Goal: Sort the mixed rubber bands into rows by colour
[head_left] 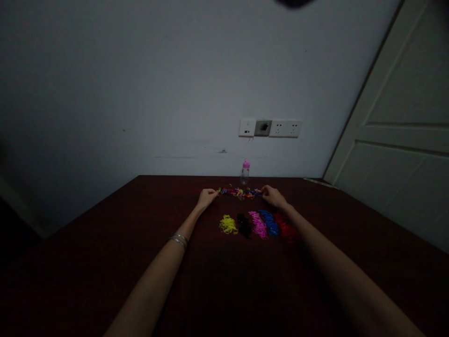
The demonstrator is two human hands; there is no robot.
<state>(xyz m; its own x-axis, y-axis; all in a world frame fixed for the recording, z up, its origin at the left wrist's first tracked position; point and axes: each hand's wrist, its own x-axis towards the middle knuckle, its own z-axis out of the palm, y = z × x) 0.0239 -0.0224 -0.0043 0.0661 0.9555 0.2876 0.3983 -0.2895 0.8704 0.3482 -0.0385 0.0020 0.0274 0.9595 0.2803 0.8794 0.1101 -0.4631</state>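
1. My left grip (207,197): at the left end of the mixed bands (240,192); whether any is pinched, I cannot tell.
2. Mixed bands: between my grips on the worktop (210,281), before the bottle (245,173); colours not yet separated.
3. Yellow pile (228,225), black pile (243,225), pink pile (258,224), blue pile (270,223), red pile (286,228): nearer me, apparently sorted.
4. My right grip (275,196): at the mixed bands' right end; its hold is equally unclear.

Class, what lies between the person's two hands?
Many-coloured bands lie between the left hand and the right hand, in the head view.
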